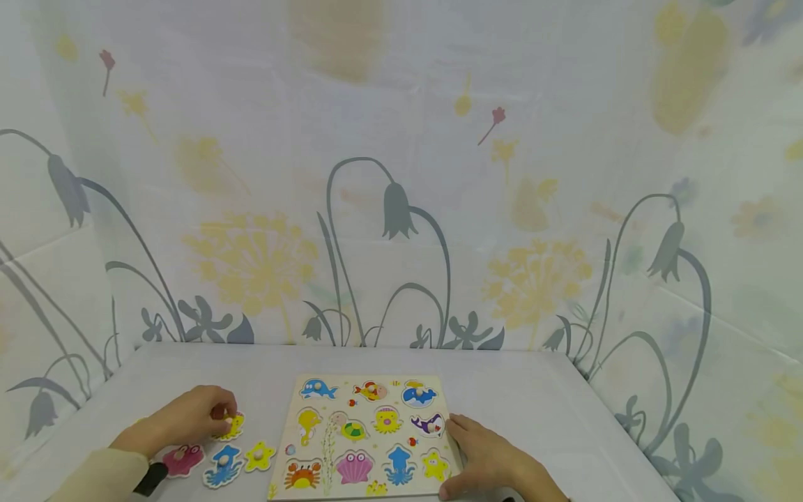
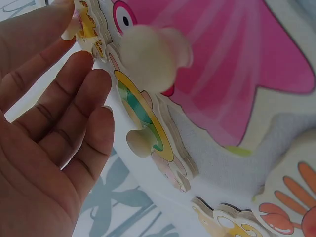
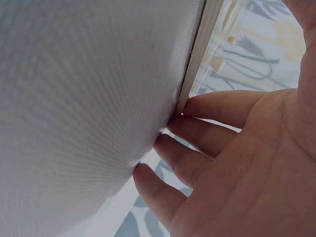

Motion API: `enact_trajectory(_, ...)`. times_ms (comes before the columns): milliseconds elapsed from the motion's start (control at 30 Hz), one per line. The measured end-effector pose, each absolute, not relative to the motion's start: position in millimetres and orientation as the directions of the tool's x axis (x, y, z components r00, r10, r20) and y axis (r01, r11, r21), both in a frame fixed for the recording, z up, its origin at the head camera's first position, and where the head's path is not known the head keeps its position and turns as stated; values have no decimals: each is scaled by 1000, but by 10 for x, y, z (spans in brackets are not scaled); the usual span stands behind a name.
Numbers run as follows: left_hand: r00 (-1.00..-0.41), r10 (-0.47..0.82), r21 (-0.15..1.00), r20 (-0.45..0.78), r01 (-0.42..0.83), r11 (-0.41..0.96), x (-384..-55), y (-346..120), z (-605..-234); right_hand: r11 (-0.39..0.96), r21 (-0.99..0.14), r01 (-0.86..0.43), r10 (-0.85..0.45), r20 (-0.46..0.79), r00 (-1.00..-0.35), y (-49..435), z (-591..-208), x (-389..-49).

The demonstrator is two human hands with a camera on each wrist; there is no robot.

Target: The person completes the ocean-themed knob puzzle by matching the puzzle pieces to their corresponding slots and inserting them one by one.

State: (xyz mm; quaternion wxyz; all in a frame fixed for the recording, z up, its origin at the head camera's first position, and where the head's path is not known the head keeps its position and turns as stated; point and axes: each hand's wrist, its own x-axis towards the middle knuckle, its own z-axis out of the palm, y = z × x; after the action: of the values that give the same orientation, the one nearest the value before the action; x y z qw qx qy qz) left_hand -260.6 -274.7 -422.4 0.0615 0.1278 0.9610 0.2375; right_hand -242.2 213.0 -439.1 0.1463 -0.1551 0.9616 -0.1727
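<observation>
My left hand [image 1: 194, 416] pinches the knob of a yellow octopus puzzle piece [image 1: 235, 426], left of the wooden puzzle board [image 1: 282, 453]. The same octopus piece [image 2: 91, 29] shows at the top of the left wrist view, between thumb and forefinger, with the other fingers loosely bent. My right hand [image 1: 486, 453] rests against the board's right edge, thumb near its front corner. In the right wrist view its fingertips [image 3: 185, 131] touch the white tabletop beside the board's edge [image 3: 200, 54]. Knobbed dolphin [image 1: 318, 388], fish [image 1: 370, 390], whale [image 1: 418, 395] and shark [image 1: 429, 424] pieces sit in the board.
Loose on the white table [image 1: 514, 390] lie a pink shell [image 1: 178, 463], a blue squid [image 1: 222, 474] and a yellow star [image 1: 258, 457]. The left wrist view also has a turtle [image 2: 136, 106] and part of a crab [image 2: 281, 217]. A flower-patterned curtain [image 1: 401, 279] stands behind.
</observation>
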Motion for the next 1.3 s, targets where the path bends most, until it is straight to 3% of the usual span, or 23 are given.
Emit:
enact_trajectory(667,-964,255,480,-72,190,856,-2633,-2666,-4257,893,-362,-269,-361,-217,-907,2136,-4370,-2422)
enact_trajectory(1033,-898,437,509,47,398,763,-2680,-2471,-4180,896,-363,-254,-347,-219,-912,2139,-4382,-2414)
enact_trajectory(1300,-852,519,521,68,474,710,-2704,-2116,-4171,896,-368,-248,-343,-221,-913,2121,-4379,-2419)
